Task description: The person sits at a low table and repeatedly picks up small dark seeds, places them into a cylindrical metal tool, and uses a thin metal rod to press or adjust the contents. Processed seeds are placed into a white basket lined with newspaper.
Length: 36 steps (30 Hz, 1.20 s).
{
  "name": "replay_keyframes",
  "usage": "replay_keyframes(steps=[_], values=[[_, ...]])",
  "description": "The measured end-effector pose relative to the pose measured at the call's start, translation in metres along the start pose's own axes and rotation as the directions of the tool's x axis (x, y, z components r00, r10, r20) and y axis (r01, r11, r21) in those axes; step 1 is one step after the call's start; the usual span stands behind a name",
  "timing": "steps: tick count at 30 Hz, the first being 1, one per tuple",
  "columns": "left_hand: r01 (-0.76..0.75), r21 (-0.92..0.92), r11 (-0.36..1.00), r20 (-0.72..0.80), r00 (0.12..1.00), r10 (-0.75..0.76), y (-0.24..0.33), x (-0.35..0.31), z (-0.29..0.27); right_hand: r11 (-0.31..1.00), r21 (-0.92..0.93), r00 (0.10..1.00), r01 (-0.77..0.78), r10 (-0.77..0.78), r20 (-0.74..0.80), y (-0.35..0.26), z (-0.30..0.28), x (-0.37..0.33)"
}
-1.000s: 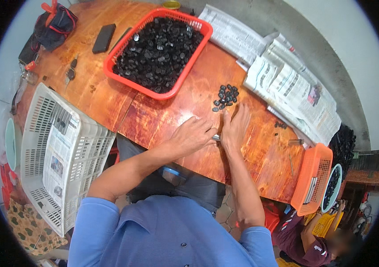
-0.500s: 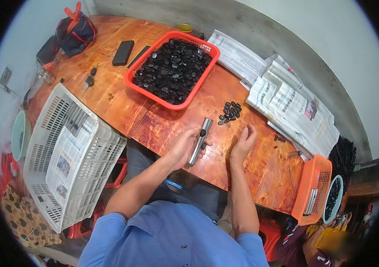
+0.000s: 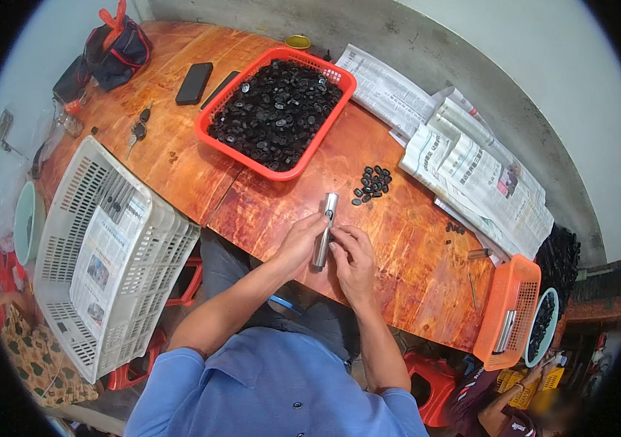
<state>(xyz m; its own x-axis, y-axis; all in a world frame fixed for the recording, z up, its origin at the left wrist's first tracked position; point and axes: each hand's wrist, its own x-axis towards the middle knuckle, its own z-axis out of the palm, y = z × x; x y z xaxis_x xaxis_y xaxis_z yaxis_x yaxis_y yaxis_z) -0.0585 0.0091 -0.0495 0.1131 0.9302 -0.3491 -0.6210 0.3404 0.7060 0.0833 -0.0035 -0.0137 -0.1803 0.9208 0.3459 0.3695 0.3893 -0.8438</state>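
Observation:
A short shiny metal tube (image 3: 322, 247) stands slanted above the near edge of the wooden table, with a dark spot near its upper end. Its left side lies in my left hand (image 3: 299, 246), whose fingers are closed around it. From the right, my right hand (image 3: 355, 264) comes up against the tube, thumb and fingers bent together in a pinch; whatever is between them is hidden. Beyond the hands lies a small pile of black oval plastic pieces (image 3: 373, 182). More such black pieces (image 3: 274, 116) fill a red basket (image 3: 290, 175) farther back.
White plastic crates (image 3: 151, 244) with newspaper inside are at the left. Newspapers (image 3: 474, 171) lie along the wall. An orange basket (image 3: 491, 320) with metal tubes stands at the right edge, beside a pale bowl (image 3: 554, 320). A phone (image 3: 194, 84) and keys (image 3: 139, 130) are far left; another person (image 3: 496, 411) sits lower right.
My right hand has moved left from beside the black pieces to the tube, its fingers now bent together. The tube has become more upright in my left hand.

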Motion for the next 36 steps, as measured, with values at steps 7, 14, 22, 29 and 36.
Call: replay_keyframes(steps=[7, 14, 22, 29, 36], values=[[0.047, 0.064, 0.997, 0.029, 0.998, -0.049, 0.005, -0.005, 0.007, 0.946, -0.253, 0.977, 0.204, -0.213, -0.009, 0.008, -0.005, 0.006], [0.048, 0.122, 0.991, 0.066, 0.996, -0.057, 0.012, -0.007, 0.01, 0.927, -0.294, 0.972, 0.234, -0.228, 0.056, 0.019, -0.006, 0.018], [0.001, 0.061, 0.998, 0.086, 0.996, -0.006, 0.013, 0.001, 0.008, 0.938, -0.291, 0.982, 0.191, -0.185, 0.049, 0.033, -0.004, 0.027], [-0.106, 0.164, 0.981, -0.022, 0.994, 0.111, 0.014, -0.011, -0.005, 0.929, -0.318, 0.982, 0.187, -0.167, 0.088, 0.02, 0.007, 0.032], [-0.015, 0.068, 0.998, -0.023, 1.0, 0.016, 0.023, -0.02, -0.014, 0.898, -0.418, 0.981, 0.139, -0.183, -0.068, 0.036, -0.003, 0.059]])
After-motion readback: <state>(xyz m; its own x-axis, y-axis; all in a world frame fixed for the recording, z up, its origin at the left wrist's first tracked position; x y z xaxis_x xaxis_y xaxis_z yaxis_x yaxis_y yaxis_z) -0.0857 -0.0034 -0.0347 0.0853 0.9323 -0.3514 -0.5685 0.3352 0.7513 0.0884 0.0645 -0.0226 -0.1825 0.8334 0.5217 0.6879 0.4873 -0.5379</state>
